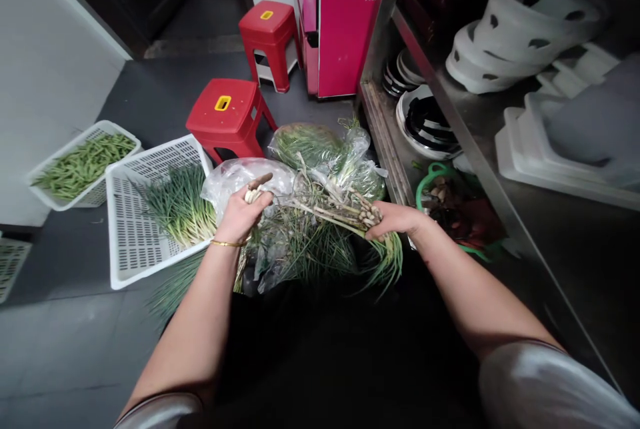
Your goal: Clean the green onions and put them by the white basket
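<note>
My left hand is closed around a small bunch of pale bulbs, whose stalks seem to run down below the fist. A dark brown finger-like shape shows at its top; I cannot make out what it is. My right hand grips a bundle of scallions with dirty bulbs and roots, and its green leaves droop below the hand. Between the hands lie dry stalks and a heap of loose green scallions. Behind them are clear plastic bags and bagged greens.
To the left stand a white basket of scallions and a smaller one of green beans. Two red stools are ahead, near a pink cabinet. On the right, a metal shelf holds dishes, above a green-rimmed basket.
</note>
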Motion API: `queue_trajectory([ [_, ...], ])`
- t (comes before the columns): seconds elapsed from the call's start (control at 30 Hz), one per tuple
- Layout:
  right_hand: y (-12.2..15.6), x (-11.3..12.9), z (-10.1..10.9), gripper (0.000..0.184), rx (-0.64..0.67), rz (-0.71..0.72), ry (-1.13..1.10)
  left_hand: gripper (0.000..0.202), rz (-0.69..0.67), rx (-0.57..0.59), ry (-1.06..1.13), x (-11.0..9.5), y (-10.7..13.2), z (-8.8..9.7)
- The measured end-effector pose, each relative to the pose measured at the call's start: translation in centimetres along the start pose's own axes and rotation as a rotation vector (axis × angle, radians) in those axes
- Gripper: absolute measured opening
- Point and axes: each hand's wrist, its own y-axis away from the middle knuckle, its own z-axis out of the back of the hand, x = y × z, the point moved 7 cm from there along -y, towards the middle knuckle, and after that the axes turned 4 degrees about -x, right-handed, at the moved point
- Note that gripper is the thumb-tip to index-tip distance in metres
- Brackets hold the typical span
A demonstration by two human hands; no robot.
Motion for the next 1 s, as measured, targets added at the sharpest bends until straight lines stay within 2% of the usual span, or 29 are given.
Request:
queue_trajectory([
  [0.07, -0.5, 0.3, -0.9, 0.021, 0.029, -0.012, 0.035, 0.049, 0.005, 0.152, 0.036, -0.6, 0.5, -1.7],
  [0.17, -1.0, 0.6, -1.7, 0.020, 0.051, -0.018, 0.062, 0.037, 0.036, 0.378, -0.061, -0.4, 1.1, -3.2],
  [0.23, -1.1, 0.7, -1.9, 0.019, 0.051, -0.008, 0.078, 0.024, 0.047, 0.494, -0.162, 0.1, 1.4, -3.3],
  [0.3, -1.1, 0.7, -1.7, 0.020, 0.037, 0.011, 0.100, 0.028, 0.060, 0.540, -0.226, 0.6, 1.4, -2.6],
  [0.37, -1.0, 0.6, -1.3, 0.020, 0.012, 0.032, 0.133, 0.034, 0.072, 0.474, -0.248, 1.1, 1.0, -0.8],
  [0.5, -0.5, -0.2, -0.5, 0.018, -0.017, 0.024, 0.182, 0.029, 0.063, 0.143, -0.264, 1.6, -0.1, 4.3],
  [0.57, -0.3, -0.5, -0.1, 0.019, -0.037, -0.009, 0.161, 0.026, 0.031, 0.075, -0.305, 1.5, -0.2, 5.1],
  [0.63, -0.5, -0.4, 0.1, 0.019, -0.084, -0.025, 0.110, 0.029, 0.014, 0.112, -0.351, 1.1, 0.1, 3.9],
  [0.7, -1.2, 0.3, -0.3, 0.018, -0.152, -0.024, 0.044, 0.045, 0.012, 0.144, -0.326, 0.6, 0.6, 1.7],
  [0.77, -2.3, 1.1, -1.4, 0.018, -0.217, -0.034, -0.009, 0.052, 0.013, 0.145, -0.202, 0.1, 1.1, -0.6],
  [0.87, -4.2, 2.5, -3.7, 0.019, -0.237, -0.057, -0.007, 0.048, 0.086, 0.165, 0.084, 0.2, 1.6, -3.4],
  [0.93, -5.2, 3.5, -4.6, 0.021, -0.225, -0.044, -0.009, 0.045, 0.153, 0.164, 0.260, 0.5, 1.4, -3.9],
  [1.0, -5.6, 4.6, -4.2, 0.022, -0.260, -0.003, -0.079, 0.043, 0.154, 0.113, 0.368, 0.4, 1.0, -2.8],
])
